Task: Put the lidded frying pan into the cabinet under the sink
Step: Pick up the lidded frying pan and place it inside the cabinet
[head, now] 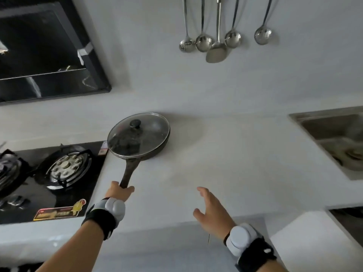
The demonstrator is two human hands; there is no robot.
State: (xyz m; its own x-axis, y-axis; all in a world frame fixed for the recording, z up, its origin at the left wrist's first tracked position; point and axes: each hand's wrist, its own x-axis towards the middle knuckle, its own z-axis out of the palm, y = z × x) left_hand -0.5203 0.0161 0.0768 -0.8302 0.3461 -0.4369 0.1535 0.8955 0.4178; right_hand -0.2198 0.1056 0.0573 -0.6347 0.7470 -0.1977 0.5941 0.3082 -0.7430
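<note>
A dark frying pan [157, 148] with a glass lid [153, 126] and black knob rests on the white countertop [225, 154], just right of the stove. Its dark handle [130, 169] points toward me. My left hand [120, 192] is closed around the end of that handle. My right hand [211, 211] hovers above the counter's front edge with fingers spread, holding nothing. The steel sink [334, 138] is set into the counter at the far right. A dark opening [347, 218] shows below the sink; the cabinet itself is mostly out of view.
A black gas stove [59, 173] with two burners lies left of the pan. A black range hood [45, 50] hangs at the upper left. Several steel ladles and a spatula [216, 46] hang on the white wall above the counter.
</note>
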